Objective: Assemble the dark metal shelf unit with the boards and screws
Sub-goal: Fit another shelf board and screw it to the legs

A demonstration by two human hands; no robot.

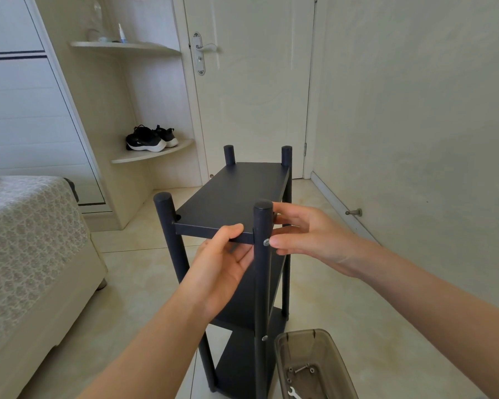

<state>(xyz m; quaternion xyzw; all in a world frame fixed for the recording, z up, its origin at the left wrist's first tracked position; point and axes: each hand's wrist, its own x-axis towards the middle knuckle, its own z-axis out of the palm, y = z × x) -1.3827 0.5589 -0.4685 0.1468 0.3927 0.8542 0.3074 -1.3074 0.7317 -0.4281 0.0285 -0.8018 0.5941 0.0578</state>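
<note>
We are holding the dark shelf unit, which is standing upright on the tiled floor, at its near right post. Just left of that post, our left hand is pinching the front edge of the top board, thumb on top and fingers curled beneath. Just right of the post, our right hand is reaching in, a fingertip touching the silver screw in the post at board height and the thumb lying behind the post top; whether it is gripping we cannot tell. Lower on the post, a second screw is showing. Beside the post's foot, a smoky plastic box is holding loose screws and a small wrench.
</note>
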